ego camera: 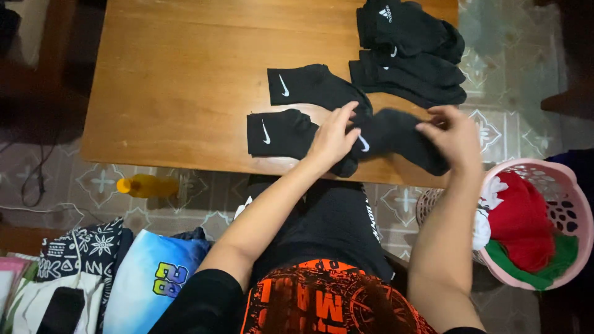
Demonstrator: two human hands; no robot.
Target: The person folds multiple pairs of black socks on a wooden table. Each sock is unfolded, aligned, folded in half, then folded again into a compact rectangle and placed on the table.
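Wooden table on patterned tile floor. Yellow bottle lying under table edge. Pink laundry basket w/ red & green clothes, right. Folded printed clothes bottom left.

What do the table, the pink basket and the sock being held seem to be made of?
The table looks like wood with a smooth brown finish: grain streaks show. The pink basket looks like moulded plastic, with a perforated wall. The black sock, held by the left hand and right hand, looks like soft matte knit fabric, bending limply.
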